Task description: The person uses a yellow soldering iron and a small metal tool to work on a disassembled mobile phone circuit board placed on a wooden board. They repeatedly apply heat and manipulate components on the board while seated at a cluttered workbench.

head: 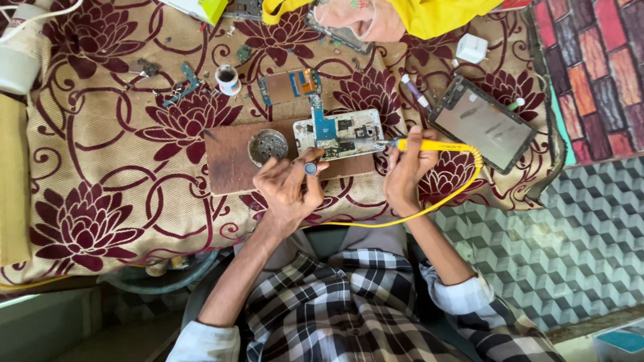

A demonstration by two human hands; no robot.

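My right hand (pixel 406 173) grips a yellow-handled soldering iron (pixel 429 145), its tip touching the right end of an opened phone body (pixel 339 133) with exposed circuit boards. The phone lies on a brown wooden board (pixel 228 161). My left hand (pixel 288 188) sits just below the phone and pinches a small dark round object (pixel 310 168) between thumb and fingers. The iron's yellow cord (pixel 429 204) loops down toward my lap.
A round metal tin (pixel 267 146) rests on the board. A loose circuit board (pixel 290 85), a small white pot (pixel 228 79), a purple-tipped pen (pixel 416 92), a dark phone screen panel (pixel 481 123) and a white charger block (pixel 471 48) lie on the floral cloth (pixel 100 167).
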